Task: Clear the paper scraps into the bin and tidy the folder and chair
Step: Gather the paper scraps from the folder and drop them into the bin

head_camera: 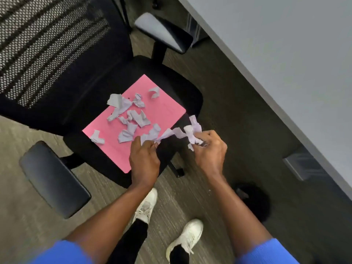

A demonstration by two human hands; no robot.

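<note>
A pink folder (pixel 163 109) lies flat on the seat of a black office chair (pixel 91 96). Several crumpled white paper scraps (pixel 131 117) are scattered over the folder. My left hand (pixel 143 161) is at the folder's near corner, pinching a scrap (pixel 152 135) between its fingertips. My right hand (pixel 209 149) is just off the folder's right edge, closed around a bunch of scraps (pixel 192 130) that stick out above the fingers. No bin is in view.
A grey desk (pixel 285 54) runs along the right with its edge close to the chair. The chair's armrests (pixel 54 178) stick out at left and top. My white shoes (pixel 146 204) stand on the carpet below. A dark object (pixel 253 201) lies on the floor at right.
</note>
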